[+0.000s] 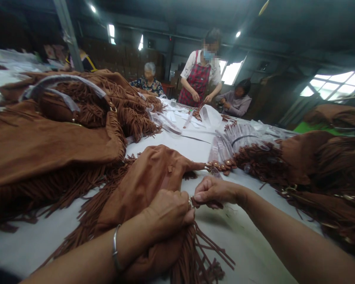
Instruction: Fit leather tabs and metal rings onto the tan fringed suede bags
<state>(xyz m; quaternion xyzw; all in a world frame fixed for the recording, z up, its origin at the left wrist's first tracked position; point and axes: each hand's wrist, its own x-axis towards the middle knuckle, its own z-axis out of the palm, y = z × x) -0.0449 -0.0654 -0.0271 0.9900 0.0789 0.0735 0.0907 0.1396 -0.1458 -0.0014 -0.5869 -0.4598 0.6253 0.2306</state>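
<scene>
Between the fingers: a small metal fitting (191, 202) at the edge of a brown fringed suede bag (154, 177), pinched from both sides where the two hands meet.
Left hand (165, 215): curled into a fist on the bag's edge, fingers clamped together on the suede just beside the fitting; a thin bangle (115, 248) sits on the wrist. This grip appears to pin the soft material so it does not slide.
Right hand (214, 191): thumb and forefinger closed on a dark bit of strap or tab touching the fitting; the other fingers are folded under. Whether the piece is already hooked in cannot be told.
Beneath the fingers: the bag's fringe (195, 252) hangs loose toward the wearer over the white surface (242, 236).
Beyond the fingers: the bag's body lies flat, its far corner pointing at a cluster of brown tabs with round studs (221, 165) and wrapped straps (239, 136), near enough for the right hand.
Left of the fingers: a heap of similar fringed bags (47, 134), some with handles in clear wrapping.
Right of the fingers: another heap of bags (322, 169).
Far from the fingers: three other people (199, 75) at the surface's far end, busy with their own hands.
</scene>
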